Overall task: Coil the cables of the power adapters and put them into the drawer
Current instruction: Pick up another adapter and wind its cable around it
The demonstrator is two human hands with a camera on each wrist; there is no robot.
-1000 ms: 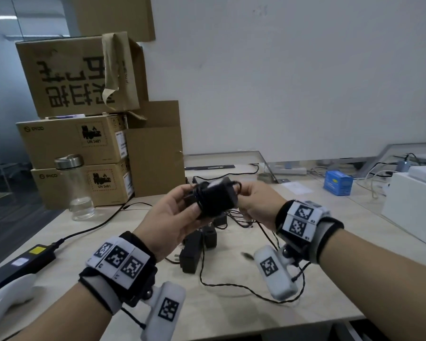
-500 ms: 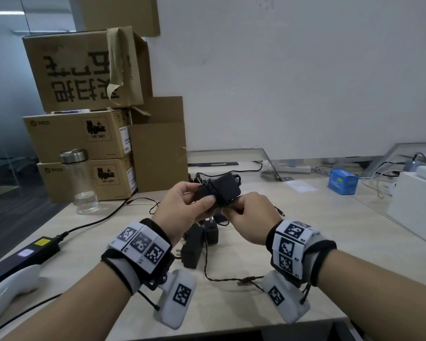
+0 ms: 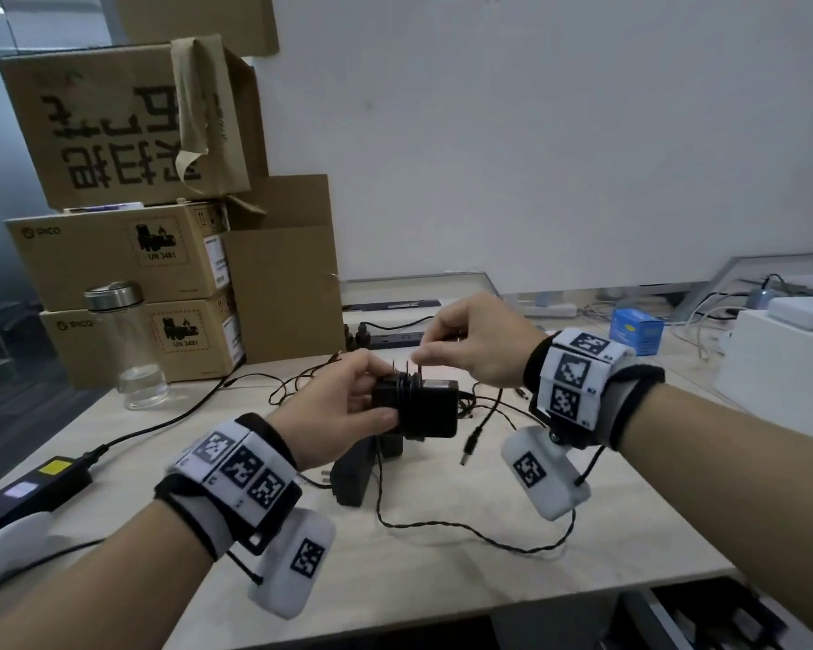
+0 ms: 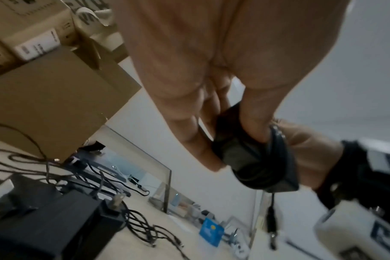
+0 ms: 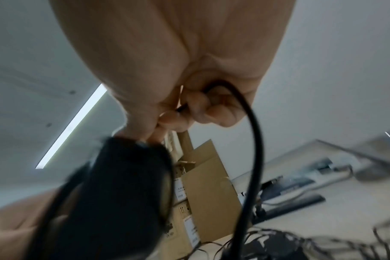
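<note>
My left hand (image 3: 343, 410) grips a black power adapter (image 3: 425, 408) above the desk, thumb and fingers round its body (image 4: 241, 158). Its cable is wound in several turns round the middle. My right hand (image 3: 475, 344) hovers just above it and pinches the black cable (image 5: 254, 133) between its curled fingers. The cable's loose end with the barrel plug (image 3: 470, 445) hangs below the adapter. More black adapters (image 3: 355, 476) with loose cables (image 3: 465, 532) lie on the desk under my hands. The drawer is not clearly in view.
Stacked cardboard boxes (image 3: 127, 255) stand at the back left, with a glass bottle (image 3: 127, 344) in front. A black power brick (image 3: 43, 485) lies at the left edge. A white box (image 3: 780, 377) and a blue box (image 3: 637, 330) sit at the right.
My right hand has come up from beside the adapter to above it, drawing the cable round; the free tail is shorter and its plug has left the desk and now hangs.
</note>
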